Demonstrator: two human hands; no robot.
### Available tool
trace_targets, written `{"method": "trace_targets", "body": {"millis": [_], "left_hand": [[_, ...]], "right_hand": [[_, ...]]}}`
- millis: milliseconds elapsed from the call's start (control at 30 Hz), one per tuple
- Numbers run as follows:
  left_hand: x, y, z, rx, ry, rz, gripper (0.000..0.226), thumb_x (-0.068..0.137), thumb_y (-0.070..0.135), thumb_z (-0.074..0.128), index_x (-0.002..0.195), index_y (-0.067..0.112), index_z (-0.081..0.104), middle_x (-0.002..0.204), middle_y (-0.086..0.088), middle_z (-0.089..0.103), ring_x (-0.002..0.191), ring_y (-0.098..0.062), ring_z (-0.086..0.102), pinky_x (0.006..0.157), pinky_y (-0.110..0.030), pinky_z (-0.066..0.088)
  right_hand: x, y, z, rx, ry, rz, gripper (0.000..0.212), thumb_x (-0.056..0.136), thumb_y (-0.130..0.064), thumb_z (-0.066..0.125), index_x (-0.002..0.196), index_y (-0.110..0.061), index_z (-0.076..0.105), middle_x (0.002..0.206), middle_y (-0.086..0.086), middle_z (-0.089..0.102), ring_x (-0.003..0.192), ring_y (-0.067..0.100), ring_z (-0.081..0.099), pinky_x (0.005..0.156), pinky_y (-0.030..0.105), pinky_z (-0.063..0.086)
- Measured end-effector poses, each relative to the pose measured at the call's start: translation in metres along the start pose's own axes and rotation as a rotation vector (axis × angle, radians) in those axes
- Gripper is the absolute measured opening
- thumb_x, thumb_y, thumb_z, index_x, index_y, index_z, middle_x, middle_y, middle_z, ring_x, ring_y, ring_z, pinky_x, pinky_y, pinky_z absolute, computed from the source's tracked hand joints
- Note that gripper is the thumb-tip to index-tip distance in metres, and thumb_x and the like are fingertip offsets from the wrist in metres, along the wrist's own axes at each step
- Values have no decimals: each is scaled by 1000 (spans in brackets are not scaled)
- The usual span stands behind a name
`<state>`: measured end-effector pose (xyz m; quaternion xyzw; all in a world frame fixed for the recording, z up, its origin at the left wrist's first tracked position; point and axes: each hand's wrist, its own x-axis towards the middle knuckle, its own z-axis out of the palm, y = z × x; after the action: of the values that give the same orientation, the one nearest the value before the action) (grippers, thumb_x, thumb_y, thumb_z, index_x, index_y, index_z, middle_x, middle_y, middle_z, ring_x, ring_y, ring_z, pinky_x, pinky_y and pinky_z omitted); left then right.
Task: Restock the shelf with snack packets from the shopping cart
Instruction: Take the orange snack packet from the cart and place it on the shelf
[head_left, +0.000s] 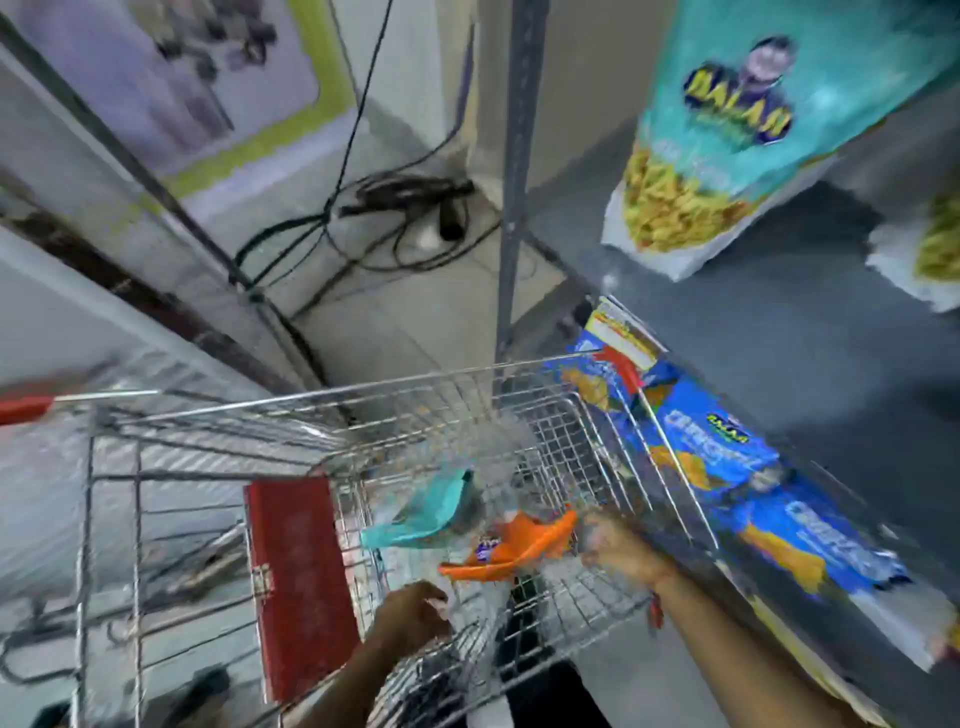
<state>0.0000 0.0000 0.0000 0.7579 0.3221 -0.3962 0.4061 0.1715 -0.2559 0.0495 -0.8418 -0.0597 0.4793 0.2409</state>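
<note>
Two packets left in the shopping cart: orange packet and teal packet. Both hands down here; right hand touching the orange one, left hand curled, grip too blurred to call. Light, crinkly, slippery bags, I reckon — pinch an edge. Cart wire crowds me; blue packets already line the shelf.

Both hands reach into the wire shopping cart. The right hand touches the right end of an orange packet, seemingly gripping it, though motion blur hides the fingers. The left hand is curled near the cart's near wall, just below that packet. A teal packet lies left of the orange one. On the shelf to the right lie blue packets; a teal bag stands higher up.
</note>
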Motion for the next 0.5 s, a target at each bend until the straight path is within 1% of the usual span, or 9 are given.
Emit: {"method": "trace_targets", "body": {"millis": [33,67,100,167,233,300,400,467,500], "left_hand": [[14,-7,11,-71,30,13,54,56,36,84,103,22,62,75,4,66,84,-23,71,74,-28,55],[19,-7,19,-190,65,-10,58,56,29,86,107,16,60,81,-2,67,78,-25,71,70,-30,56],[14,5,26,-253,123,4,52,60,18,85,105,14,60,83,-5,68,74,-25,70,68,-33,57],[9,29,33,-402,256,-22,30,68,7,78,90,23,65,78,1,71,72,-18,68,68,-28,58],[6,47,34,-463,297,-30,20,73,10,73,74,28,67,68,10,69,68,-12,66,61,-17,53],[5,54,34,-472,329,-50,19,74,16,73,63,30,66,63,10,68,68,-17,67,63,-29,53],[-2,62,33,-505,411,-39,16,72,28,75,60,26,64,60,7,67,61,-14,65,53,-27,51],[-8,70,31,-542,436,19,14,74,26,75,66,24,64,60,12,64,59,-3,60,45,-12,44],[-11,74,27,-552,458,52,12,75,24,74,67,23,65,60,13,63,59,-3,59,43,-8,42]], "right_hand": [[15,11,3,71,4,-6,34,68,-14,70,98,-28,62,97,11,66,98,33,63,93,44,51],[27,20,5,125,-6,-29,32,64,-13,72,87,-32,60,86,4,66,89,29,64,87,47,54],[35,26,7,140,2,-36,32,63,-9,74,80,-33,59,80,-2,66,83,24,65,83,45,55],[44,28,10,172,25,-29,32,67,-3,76,70,-32,62,66,-11,69,72,10,66,74,31,54],[44,24,13,197,52,-46,34,70,-5,76,57,-33,63,51,-23,66,57,-6,62,61,13,46],[43,21,15,197,109,-71,38,71,-7,75,50,-33,57,44,-31,59,48,-12,56,49,7,38],[45,24,18,254,204,-84,36,71,-12,76,47,-30,56,42,-17,59,48,-8,56,52,8,37],[44,28,19,281,243,-106,26,72,-19,76,51,-22,61,54,-8,64,55,4,61,58,21,44],[42,29,19,289,267,-115,22,73,-21,75,55,-17,63,57,-5,65,57,10,61,58,23,45]]}}
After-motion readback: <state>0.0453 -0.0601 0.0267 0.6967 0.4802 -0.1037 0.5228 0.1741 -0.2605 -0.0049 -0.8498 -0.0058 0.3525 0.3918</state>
